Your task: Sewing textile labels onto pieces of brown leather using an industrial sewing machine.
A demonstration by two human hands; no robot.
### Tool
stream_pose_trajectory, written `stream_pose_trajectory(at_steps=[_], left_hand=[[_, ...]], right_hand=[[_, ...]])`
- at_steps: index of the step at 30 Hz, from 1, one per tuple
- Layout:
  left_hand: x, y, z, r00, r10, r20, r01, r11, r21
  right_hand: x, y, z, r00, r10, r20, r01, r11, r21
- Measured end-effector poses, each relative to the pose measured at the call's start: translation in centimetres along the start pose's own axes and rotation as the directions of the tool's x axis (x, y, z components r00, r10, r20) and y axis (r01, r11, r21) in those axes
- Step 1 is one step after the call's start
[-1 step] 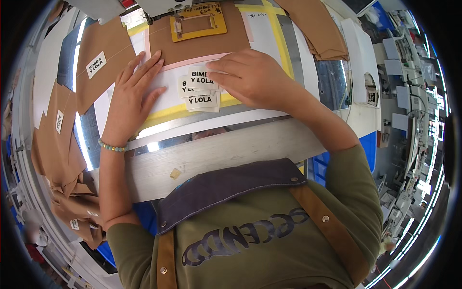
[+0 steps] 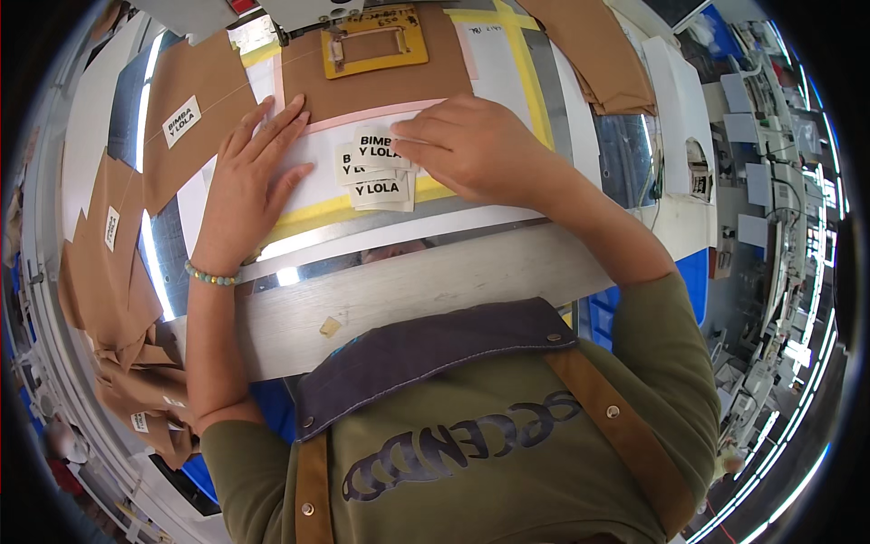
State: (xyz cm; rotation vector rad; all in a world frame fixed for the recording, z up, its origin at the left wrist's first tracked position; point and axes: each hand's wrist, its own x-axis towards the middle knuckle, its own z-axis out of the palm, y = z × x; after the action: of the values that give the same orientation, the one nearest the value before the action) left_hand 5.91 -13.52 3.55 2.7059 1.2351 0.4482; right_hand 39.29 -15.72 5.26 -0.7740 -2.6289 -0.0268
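Nothing has shifted between the two pictures. Your hands and the labels lie just as they did, so the work sits at the same point.

Your left hand (image 2: 249,181) lies flat and open at centre left of the frame, fingers spread. Its palm presses the white sheet, and its fingertips reach the edge of the large brown fabric panel (image 2: 381,86) above. A pale bead bracelet (image 2: 210,275) circles that wrist.

Your right hand (image 2: 471,150), at upper centre, is loosely curled with its fingers together. The fingertips rest on the small stack of white printed fabric labels (image 2: 376,172). I cannot tell whether they pinch the top label or only press it.

The labels lie fanned between your hands on the shiny metal tabletop (image 2: 625,154). They are just below the panel and its yellow rectangular frame (image 2: 376,41).

Another white label (image 2: 181,121) sits on brown fabric at upper left.
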Motion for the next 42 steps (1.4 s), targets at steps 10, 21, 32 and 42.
stream_pose_trajectory(at_steps=[10,21,32,42], left_hand=[[0.3,-0.1,0.3,1.000,0.004,-0.012,-0.004,0.999,0.034],[0.2,1.2,-3.5,0.998,0.002,-0.064,-0.002,1.000,-0.002],[1.4,2.4,-3.7,0.995,0.101,0.016,-0.099,0.991,-0.085],[1.6,2.3,-3.4,0.994,0.106,0.025,-0.104,0.993,-0.064]], right_hand=[[0.5,1.5,0.1,0.976,-0.218,0.011,0.218,0.970,-0.103],[1.4,1.9,-1.4,0.944,-0.306,0.127,0.320,0.941,-0.110],[1.3,2.0,-0.6,0.954,-0.286,0.093,0.289,0.957,-0.014],[2.4,1.5,0.4,0.927,-0.376,-0.001,0.369,0.911,-0.186]])
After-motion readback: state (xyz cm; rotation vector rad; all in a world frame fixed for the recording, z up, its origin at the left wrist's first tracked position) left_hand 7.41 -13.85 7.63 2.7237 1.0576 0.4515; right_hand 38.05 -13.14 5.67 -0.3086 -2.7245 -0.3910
